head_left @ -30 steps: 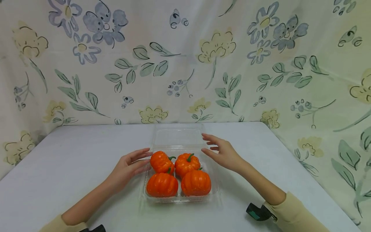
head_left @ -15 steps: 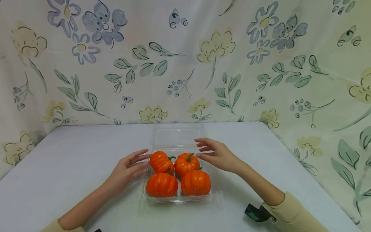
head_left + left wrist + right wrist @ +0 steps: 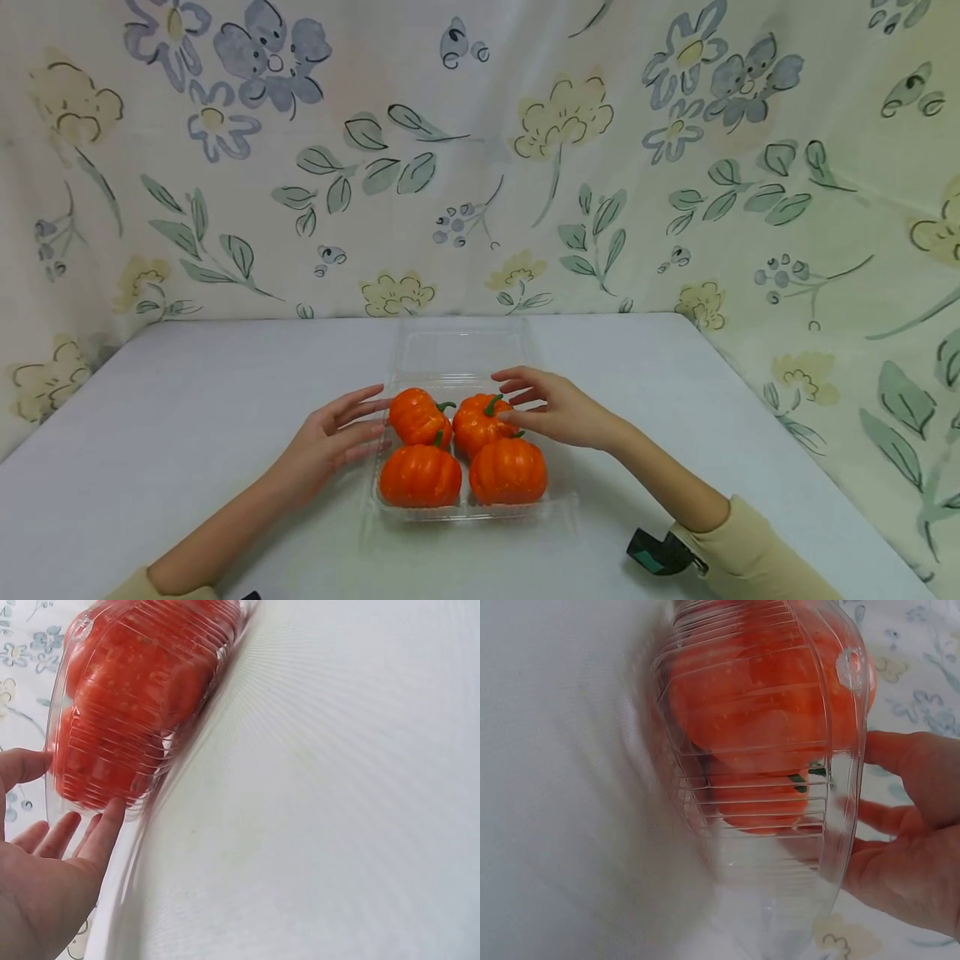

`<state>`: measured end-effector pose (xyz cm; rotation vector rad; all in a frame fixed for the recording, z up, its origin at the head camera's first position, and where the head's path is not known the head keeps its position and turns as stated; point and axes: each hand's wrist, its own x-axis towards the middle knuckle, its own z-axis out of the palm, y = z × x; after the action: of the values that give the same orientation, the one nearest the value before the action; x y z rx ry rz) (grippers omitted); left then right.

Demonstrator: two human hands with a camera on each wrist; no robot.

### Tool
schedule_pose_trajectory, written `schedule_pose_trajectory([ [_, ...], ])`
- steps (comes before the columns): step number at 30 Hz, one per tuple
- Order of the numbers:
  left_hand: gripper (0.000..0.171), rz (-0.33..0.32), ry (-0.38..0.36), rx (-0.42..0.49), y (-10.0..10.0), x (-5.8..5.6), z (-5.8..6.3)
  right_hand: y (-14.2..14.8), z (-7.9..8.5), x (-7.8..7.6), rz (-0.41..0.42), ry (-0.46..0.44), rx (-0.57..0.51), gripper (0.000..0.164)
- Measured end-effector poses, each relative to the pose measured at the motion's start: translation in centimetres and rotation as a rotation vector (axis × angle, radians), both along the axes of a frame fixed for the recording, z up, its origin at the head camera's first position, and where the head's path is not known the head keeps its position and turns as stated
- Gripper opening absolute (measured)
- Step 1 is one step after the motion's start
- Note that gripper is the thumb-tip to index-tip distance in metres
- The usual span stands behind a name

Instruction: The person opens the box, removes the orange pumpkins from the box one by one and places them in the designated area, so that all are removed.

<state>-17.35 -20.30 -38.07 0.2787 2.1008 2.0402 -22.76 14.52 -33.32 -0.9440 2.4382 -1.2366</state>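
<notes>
A clear plastic clamshell box holds several glossy orange mini pumpkins with green stems, set in two rows. My left hand lies along the box's left side. In the left wrist view its thumb is at the rim, and its nearly straight fingertips touch the ribbed wall. My right hand reaches over the right rim, thumb and fingers spread around the back right pumpkin. The thumb tip overlaps that pumpkin near its stem; whether it touches is unclear. The back left pumpkin is nearest my left fingers.
The clear lid lies folded back behind the box. Two more pumpkins, a left one and a right one, fill the front row. A white table lies beneath, and a floral cloth hangs behind it.
My right hand has moved left and slightly toward me, from beside the lid to over the back right pumpkin. My left hand has barely shifted; the box and pumpkins stay put.
</notes>
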Motion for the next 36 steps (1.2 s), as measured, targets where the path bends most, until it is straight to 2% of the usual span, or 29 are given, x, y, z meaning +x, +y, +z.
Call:
schedule_pose_trajectory([
  [13, 0.070, -0.006, -0.051, 0.021, -0.1, 0.0, 0.3, -0.7, 0.1, 0.3, -0.006, -0.059, 0.059, 0.055],
  [20, 0.071, -0.014, -0.037, 0.029, -0.3, -0.1, 0.3, -1.3, 0.2, 0.5, -0.049, -0.059, 0.088, 0.053],
  [31, 0.071, -0.031, -0.023, 0.030, -0.3, -0.2, 0.3, -2.2, -0.4, 0.3, -0.127, -0.124, 0.125, 0.055],
  [36, 0.071, -0.021, -0.025, 0.030, -0.4, 0.0, 0.2, -2.3, -0.3, 0.2, -0.126, -0.154, 0.129, 0.058],
])
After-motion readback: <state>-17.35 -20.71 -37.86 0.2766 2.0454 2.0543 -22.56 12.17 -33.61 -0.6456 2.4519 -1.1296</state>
